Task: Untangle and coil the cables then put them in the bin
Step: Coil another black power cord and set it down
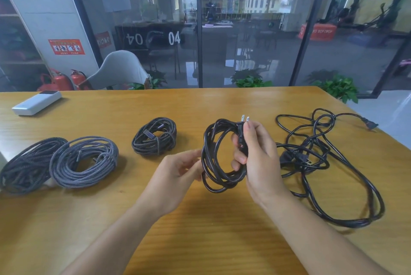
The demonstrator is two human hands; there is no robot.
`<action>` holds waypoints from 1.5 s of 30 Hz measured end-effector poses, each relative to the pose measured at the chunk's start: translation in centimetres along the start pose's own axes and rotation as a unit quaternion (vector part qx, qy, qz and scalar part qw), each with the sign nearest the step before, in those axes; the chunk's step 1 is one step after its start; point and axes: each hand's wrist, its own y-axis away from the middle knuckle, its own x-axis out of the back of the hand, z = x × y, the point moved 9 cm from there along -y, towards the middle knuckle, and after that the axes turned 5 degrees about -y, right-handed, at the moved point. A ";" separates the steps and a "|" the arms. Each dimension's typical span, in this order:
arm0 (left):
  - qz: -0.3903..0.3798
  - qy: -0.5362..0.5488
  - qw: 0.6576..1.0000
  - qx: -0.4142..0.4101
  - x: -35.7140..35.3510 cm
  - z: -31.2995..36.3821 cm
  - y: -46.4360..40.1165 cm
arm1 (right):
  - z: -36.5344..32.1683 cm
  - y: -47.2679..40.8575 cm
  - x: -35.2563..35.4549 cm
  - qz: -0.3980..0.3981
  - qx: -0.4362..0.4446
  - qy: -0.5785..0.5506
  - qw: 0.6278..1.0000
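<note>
one black power cable, coiled, frame centre: right hand clamps loops and plug; left hand pinches the coil's left edge. advice: tuck plug end before release. bin unseen.

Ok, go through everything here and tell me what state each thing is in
Black power cord: coiled, held up by both hands.
Right hand: grips the coil and plug.
Left hand: fingertips pinch the coil.
Black cables: tangled, loose on the table.
Three braided cables: coiled, lying flat.
White box: lying flat.
</note>
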 end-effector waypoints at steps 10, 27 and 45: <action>-0.057 0.102 0.993 0.016 -1.2 0.4 0.4 | 1.2 -0.1 -0.4 -0.014 -0.008 0.050 0.999; -0.001 0.181 0.979 0.092 -0.7 -0.4 0.5 | 2.1 0.4 -0.5 -0.013 0.018 0.147 0.989; -0.011 0.212 0.966 0.146 -0.3 -0.4 0.8 | 4.6 1.1 0.3 0.069 -0.149 0.029 0.986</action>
